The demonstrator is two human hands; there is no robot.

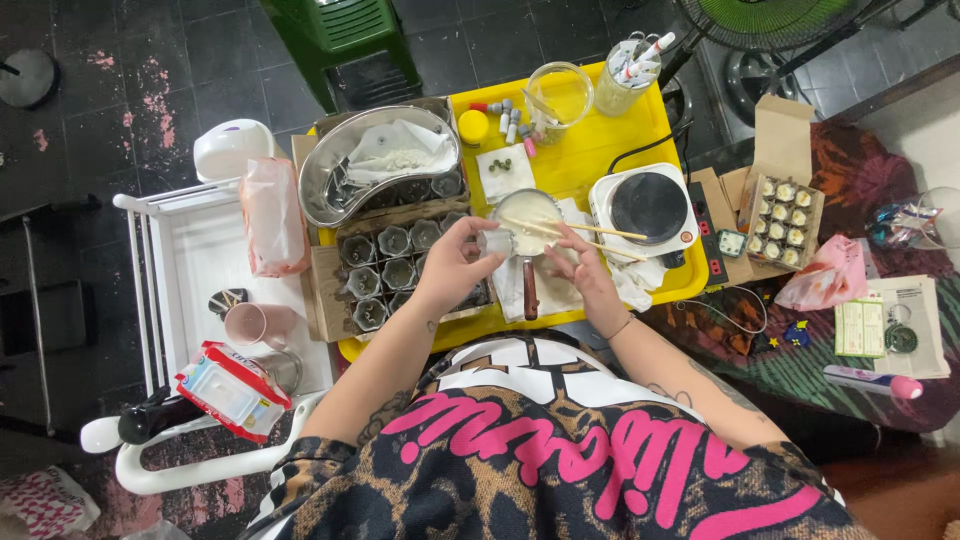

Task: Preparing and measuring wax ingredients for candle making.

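My left hand [455, 262] holds a small clear glass cup [496, 242] over the yellow tray [585, 150], just left of a small saucepan [526, 222] filled with white liquid. Two wooden sticks [590, 232] lie across the pan's rim. My right hand [582, 268] hovers beside the pan with fingers curled near the sticks; whether it grips anything is unclear. The pan's dark red handle [530, 290] points toward me, over a white cloth [552, 290].
A box of several small glass holders [385, 270] sits left of the pan, a steel kidney dish [380, 165] behind it. A white hot plate [648, 208] stands right. A carton of small candles [782, 212], a white cart [190, 270], and a pink cup [250, 323] surround the tray.
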